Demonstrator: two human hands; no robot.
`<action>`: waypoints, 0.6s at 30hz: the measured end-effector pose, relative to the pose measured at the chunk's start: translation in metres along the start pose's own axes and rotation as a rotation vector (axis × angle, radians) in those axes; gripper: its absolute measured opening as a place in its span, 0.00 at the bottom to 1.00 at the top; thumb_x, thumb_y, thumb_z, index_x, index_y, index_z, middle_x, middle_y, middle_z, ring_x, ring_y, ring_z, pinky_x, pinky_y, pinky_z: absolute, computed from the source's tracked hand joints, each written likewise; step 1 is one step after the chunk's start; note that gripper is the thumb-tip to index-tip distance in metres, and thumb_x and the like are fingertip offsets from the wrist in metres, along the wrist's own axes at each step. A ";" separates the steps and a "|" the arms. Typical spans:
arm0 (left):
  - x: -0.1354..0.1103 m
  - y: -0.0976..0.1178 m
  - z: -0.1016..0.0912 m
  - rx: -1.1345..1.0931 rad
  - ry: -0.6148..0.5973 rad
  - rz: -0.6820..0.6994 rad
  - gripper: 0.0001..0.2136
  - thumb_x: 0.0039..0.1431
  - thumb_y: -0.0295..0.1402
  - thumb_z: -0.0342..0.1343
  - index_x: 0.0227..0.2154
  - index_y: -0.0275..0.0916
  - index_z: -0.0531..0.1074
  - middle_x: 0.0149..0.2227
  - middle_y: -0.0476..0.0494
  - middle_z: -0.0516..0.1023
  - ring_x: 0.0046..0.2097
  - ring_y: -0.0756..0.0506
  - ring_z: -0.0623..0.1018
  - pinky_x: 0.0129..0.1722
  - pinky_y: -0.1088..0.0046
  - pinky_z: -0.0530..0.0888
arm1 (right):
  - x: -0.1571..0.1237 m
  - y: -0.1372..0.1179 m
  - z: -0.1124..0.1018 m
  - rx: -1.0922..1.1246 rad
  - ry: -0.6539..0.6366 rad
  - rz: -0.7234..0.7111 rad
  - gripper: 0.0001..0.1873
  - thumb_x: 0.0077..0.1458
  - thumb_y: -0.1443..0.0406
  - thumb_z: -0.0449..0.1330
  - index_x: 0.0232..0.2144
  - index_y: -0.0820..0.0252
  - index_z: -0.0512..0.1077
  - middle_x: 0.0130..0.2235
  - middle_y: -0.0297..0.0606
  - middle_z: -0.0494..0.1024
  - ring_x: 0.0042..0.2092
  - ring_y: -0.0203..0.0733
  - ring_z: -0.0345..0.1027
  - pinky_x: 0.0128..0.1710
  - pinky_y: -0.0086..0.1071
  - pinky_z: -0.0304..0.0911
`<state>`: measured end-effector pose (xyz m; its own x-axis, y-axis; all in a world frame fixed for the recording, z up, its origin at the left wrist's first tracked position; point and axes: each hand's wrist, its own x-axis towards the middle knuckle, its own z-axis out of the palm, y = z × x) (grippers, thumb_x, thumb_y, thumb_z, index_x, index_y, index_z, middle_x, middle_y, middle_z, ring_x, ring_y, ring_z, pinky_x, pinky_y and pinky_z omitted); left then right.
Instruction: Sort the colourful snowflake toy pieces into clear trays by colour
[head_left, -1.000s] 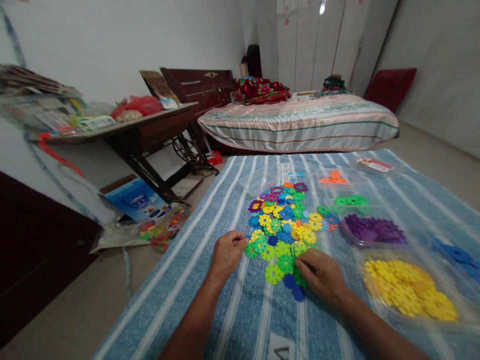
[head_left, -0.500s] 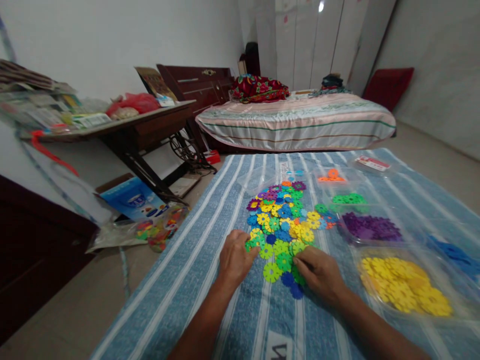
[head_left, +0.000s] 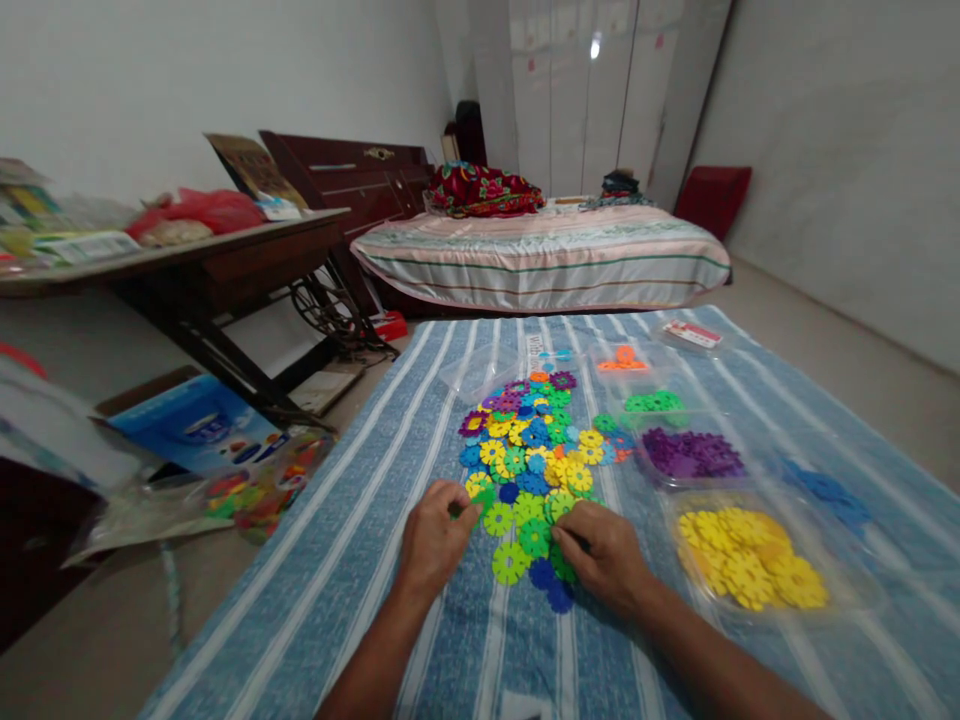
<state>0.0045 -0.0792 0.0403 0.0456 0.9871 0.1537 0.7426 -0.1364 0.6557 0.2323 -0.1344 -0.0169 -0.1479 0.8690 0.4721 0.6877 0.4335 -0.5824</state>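
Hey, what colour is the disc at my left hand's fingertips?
Green; the disc at your left hand shows in the head view.

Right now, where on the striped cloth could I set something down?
The striped cloth shows bare left of the left hand, and between the forearms, nearer than the dark blue discs. It's crowded from the disc pile across to the clear tubs.

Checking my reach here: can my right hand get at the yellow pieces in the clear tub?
Probably yes. Your right hand is close to the clear tub, only striped cloth shows between them, and no lid seems to cover the yellow pieces.
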 end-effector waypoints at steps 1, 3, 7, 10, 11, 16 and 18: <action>0.002 0.002 -0.001 -0.042 -0.034 -0.049 0.08 0.47 0.36 0.56 0.19 0.40 0.67 0.25 0.50 0.73 0.31 0.48 0.72 0.34 0.72 0.70 | 0.000 0.000 0.000 -0.003 -0.001 0.003 0.16 0.62 0.63 0.50 0.24 0.58 0.71 0.25 0.35 0.71 0.29 0.36 0.63 0.31 0.29 0.53; 0.009 0.009 -0.001 -0.134 -0.101 -0.128 0.08 0.47 0.36 0.57 0.19 0.39 0.68 0.20 0.52 0.70 0.25 0.50 0.69 0.28 0.73 0.67 | 0.001 0.000 -0.001 -0.003 -0.007 0.004 0.16 0.62 0.63 0.50 0.24 0.58 0.70 0.25 0.35 0.71 0.30 0.36 0.64 0.32 0.29 0.53; 0.034 0.045 0.015 -0.312 -0.182 -0.162 0.07 0.45 0.32 0.59 0.19 0.38 0.68 0.17 0.52 0.68 0.23 0.51 0.68 0.24 0.75 0.65 | 0.002 0.000 -0.001 -0.001 -0.023 -0.008 0.15 0.61 0.64 0.51 0.24 0.58 0.70 0.25 0.35 0.71 0.29 0.35 0.63 0.31 0.29 0.52; 0.062 0.095 0.035 -0.498 -0.247 -0.142 0.09 0.46 0.34 0.61 0.19 0.37 0.67 0.17 0.52 0.68 0.22 0.52 0.69 0.22 0.77 0.65 | 0.002 0.001 -0.001 0.007 -0.020 -0.006 0.15 0.61 0.64 0.51 0.25 0.58 0.70 0.26 0.35 0.71 0.30 0.36 0.63 0.31 0.30 0.52; 0.072 0.114 0.042 -0.586 -0.283 -0.142 0.10 0.46 0.34 0.62 0.20 0.36 0.68 0.17 0.52 0.68 0.22 0.53 0.70 0.23 0.77 0.66 | 0.002 0.001 -0.001 0.011 -0.019 -0.004 0.15 0.62 0.64 0.51 0.24 0.58 0.70 0.26 0.35 0.71 0.30 0.36 0.63 0.31 0.30 0.52; 0.107 0.179 0.055 -0.827 -0.376 -0.073 0.08 0.48 0.31 0.63 0.26 0.34 0.71 0.23 0.49 0.74 0.27 0.53 0.75 0.28 0.78 0.71 | 0.000 0.000 -0.001 0.018 -0.018 0.003 0.15 0.62 0.63 0.50 0.24 0.58 0.69 0.25 0.34 0.70 0.29 0.36 0.63 0.31 0.29 0.53; 0.108 0.176 0.048 -0.758 -0.365 -0.048 0.05 0.49 0.29 0.61 0.26 0.33 0.71 0.23 0.49 0.74 0.27 0.53 0.75 0.28 0.78 0.70 | 0.000 0.000 -0.001 0.011 -0.013 0.002 0.15 0.62 0.63 0.50 0.24 0.58 0.69 0.25 0.34 0.70 0.29 0.36 0.63 0.31 0.29 0.53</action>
<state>0.1724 0.0074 0.1365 0.3356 0.9406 -0.0504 0.1052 0.0157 0.9943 0.2332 -0.1351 -0.0164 -0.1562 0.8730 0.4621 0.6804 0.4342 -0.5903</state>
